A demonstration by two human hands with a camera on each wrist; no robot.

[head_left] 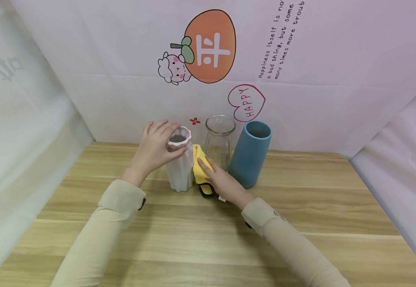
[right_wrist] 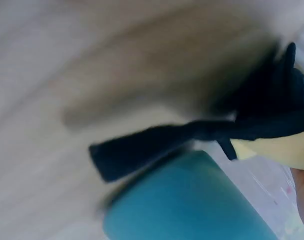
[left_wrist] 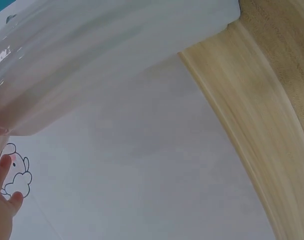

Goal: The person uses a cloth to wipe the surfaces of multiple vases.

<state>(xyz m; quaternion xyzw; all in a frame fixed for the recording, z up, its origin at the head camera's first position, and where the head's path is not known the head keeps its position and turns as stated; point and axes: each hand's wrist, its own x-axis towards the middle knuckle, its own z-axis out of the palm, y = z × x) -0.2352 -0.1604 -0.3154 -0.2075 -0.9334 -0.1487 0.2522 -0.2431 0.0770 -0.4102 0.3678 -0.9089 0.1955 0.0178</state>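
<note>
A white fluted vase (head_left: 180,171) stands upright on the wooden table, its wavy rim at the top. My left hand (head_left: 154,145) holds it near that rim, thumb across the front and fingers at the far side. Fingertips of the left hand (left_wrist: 2,200) show at the edge of the left wrist view, beside the pale vase wall (left_wrist: 117,55). My right hand (head_left: 226,185) grips a folded yellow cloth (head_left: 200,161) with black edging, close against the vase's right side. Black trim (right_wrist: 142,150) of the cloth hangs down in the right wrist view.
Behind the right hand stands a clear glass vase (head_left: 219,145). A blue vase (head_left: 251,155) is to its right, close to the right wrist. A white printed backdrop (head_left: 122,95) rises behind the wooden table (head_left: 179,239), with white sheets at both sides.
</note>
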